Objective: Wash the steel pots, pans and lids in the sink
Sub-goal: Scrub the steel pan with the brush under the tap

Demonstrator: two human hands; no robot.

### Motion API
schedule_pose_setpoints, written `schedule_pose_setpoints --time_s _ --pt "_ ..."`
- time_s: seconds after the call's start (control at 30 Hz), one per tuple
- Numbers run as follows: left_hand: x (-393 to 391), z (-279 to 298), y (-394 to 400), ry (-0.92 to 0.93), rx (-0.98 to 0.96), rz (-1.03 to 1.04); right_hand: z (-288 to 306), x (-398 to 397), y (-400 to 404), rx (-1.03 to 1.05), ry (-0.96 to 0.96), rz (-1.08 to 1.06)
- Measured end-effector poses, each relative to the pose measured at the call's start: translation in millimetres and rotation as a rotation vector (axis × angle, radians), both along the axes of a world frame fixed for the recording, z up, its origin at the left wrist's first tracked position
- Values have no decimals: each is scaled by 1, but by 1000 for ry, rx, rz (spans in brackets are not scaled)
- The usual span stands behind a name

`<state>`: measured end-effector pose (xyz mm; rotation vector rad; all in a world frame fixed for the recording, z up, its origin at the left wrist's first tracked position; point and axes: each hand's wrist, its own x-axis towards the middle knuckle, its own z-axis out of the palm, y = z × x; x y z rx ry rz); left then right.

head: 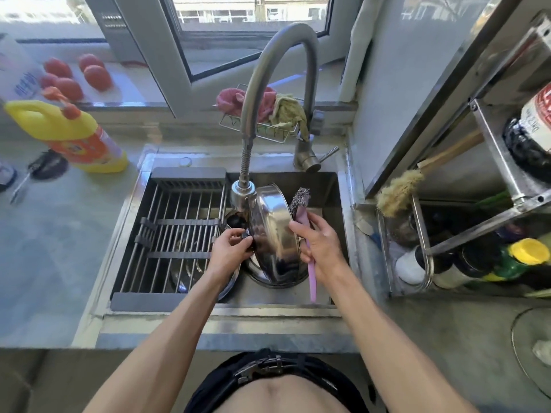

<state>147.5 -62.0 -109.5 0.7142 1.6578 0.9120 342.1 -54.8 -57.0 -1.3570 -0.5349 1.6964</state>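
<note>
In the sink [334, 186], under the tap head [240, 194], one steel lid [272, 231] stands on edge, long axis running away from the person. It lies between the hands: left hand [228, 253] pinches its black knob [249, 242]; right hand [319, 244], fingers curled, grips one pink-handled brush [310, 263], thumb touching the lid. One steel pot [277, 278] sits beneath; another piece shows under the rack [176, 234], unclear.
</note>
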Motion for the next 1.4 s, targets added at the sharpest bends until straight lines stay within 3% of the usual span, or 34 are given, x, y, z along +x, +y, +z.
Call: schedule_pose_setpoints --time_s 0.27,0.5,0.7,0.83,1.03,1.2,1.4 --pt "-3 18 8 20 -114 -94 3 -3 2 -18 -186 69" --pt "-3 62 13 -152 -290 -137 8 -4 5 157 -415 316" --pt "13 76 18 -147 -430 -199 6 -10 1 270 -464 451" --pt "12 76 14 -168 -406 -82 17 -8 -1 166 -430 390" --pt "-18 60 6 -244 -308 106 6 15 20 124 -605 264" --pt "-22 58 10 -252 -197 167 2 17 60 147 -903 261" --pt "-25 55 13 -62 -87 140 18 9 112 165 -1334 492"
